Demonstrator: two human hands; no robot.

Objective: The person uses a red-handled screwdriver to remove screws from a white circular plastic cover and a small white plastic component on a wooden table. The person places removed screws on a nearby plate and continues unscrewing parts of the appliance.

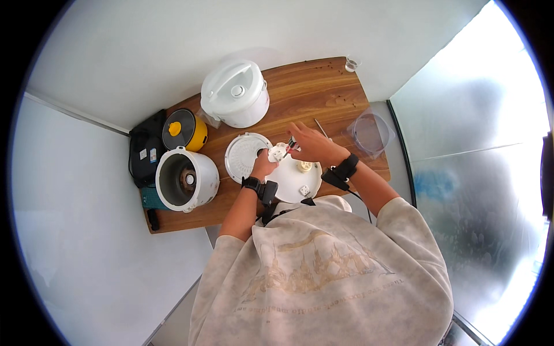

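Observation:
My left hand (263,166) pinches a small white plastic part (277,153) above the plates on the table. In my right hand (312,142) is a screwdriver (293,142), its handle between my fingers and its tip angled down at the white part. Whether the tip sits in a screw is too small to tell. Beneath my hands lies a round white plate (292,182), bearing a cream round piece (304,166) and a small white piece (304,190). Left of it rests a white perforated disc (241,151), partly covered by my left hand.
A white rice cooker (238,95) with its lid closed stands at the back. Leftward are an open white cooker body (188,180), a small yellow cooker (186,130) and a black case (147,150). A clear tub (371,134) stands at the right edge, a small clear cup (351,64) farther back.

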